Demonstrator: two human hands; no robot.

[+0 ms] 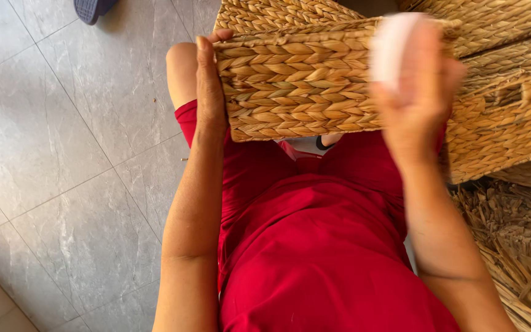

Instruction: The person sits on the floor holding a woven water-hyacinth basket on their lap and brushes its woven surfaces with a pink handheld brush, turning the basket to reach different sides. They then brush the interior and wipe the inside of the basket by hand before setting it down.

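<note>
Two hands: left hand [209, 83], right hand [418, 92] on one woven basket [296, 86]; second basket [505, 104] beside

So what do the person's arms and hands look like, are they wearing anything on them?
Both arms are bare from above the elbow down: no sleeves reach them, and no gloves, watch or bracelet show. The left hand has no rings that can be seen. The right hand is blurred, so small things on it cannot be told. The clothing below is bright red.
</note>
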